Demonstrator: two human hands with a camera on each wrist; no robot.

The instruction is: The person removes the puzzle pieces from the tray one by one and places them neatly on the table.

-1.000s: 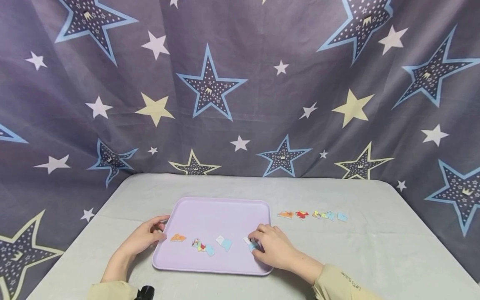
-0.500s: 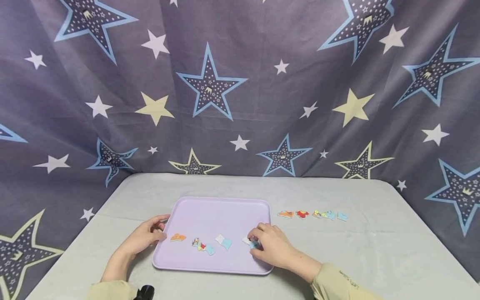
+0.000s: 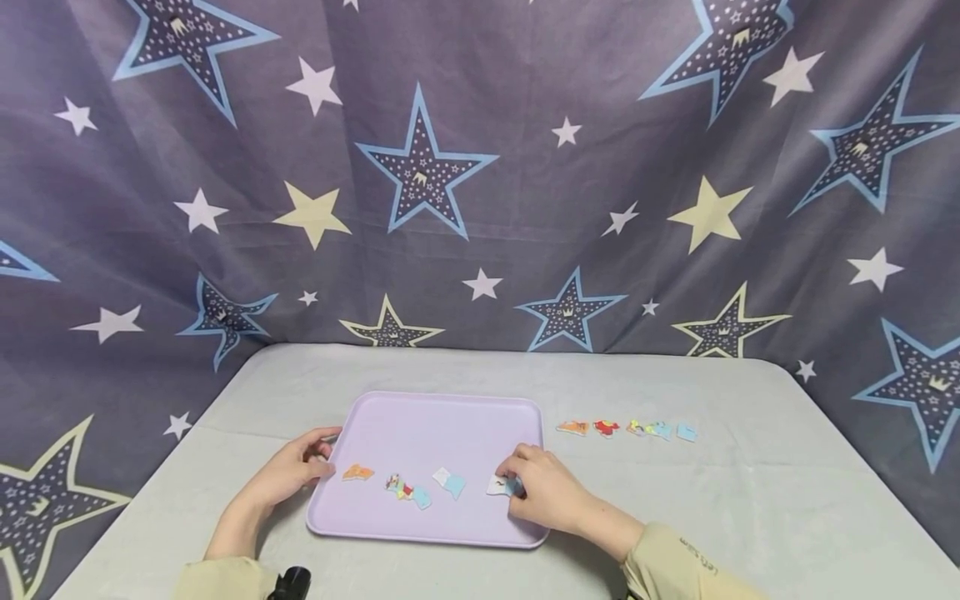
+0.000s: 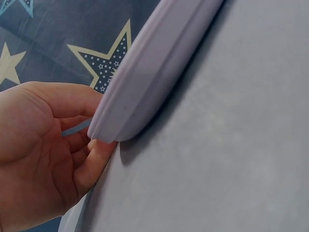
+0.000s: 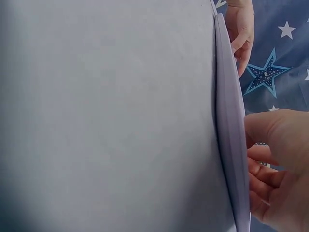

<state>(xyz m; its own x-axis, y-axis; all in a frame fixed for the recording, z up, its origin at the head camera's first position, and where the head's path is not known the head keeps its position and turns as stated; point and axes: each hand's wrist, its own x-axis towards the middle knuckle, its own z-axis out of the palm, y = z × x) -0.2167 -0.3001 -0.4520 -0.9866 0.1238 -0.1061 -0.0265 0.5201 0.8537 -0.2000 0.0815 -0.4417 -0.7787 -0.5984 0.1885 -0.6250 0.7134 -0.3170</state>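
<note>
In the head view, a pale purple tray (image 3: 442, 417) lies on the table. My left hand (image 3: 288, 475) grips its left rim, and the left wrist view shows thumb and fingers around the tray's edge. My right hand (image 3: 551, 492) is over the tray's right part, its fingers pinching a white and blue puzzle piece (image 3: 497, 485) that they partly cover. To the left on the tray are another white and blue puzzle piece (image 3: 450, 482), a multicoloured joined-looking group of pieces (image 3: 408, 492) and an orange puzzle piece (image 3: 357, 472). The tray wall hides the right fingertips in the right wrist view.
On the table right of the tray lies a row of pieces: an orange one (image 3: 573, 427), a red one (image 3: 606, 428), a yellow and blue pair (image 3: 649, 429) and a light blue one (image 3: 686, 432). A star-patterned curtain (image 3: 480, 208) hangs behind the table.
The piece under my right fingers has turned, so its white part shows more and its blue part lies to the right. My left hand and the tray stay in place.
</note>
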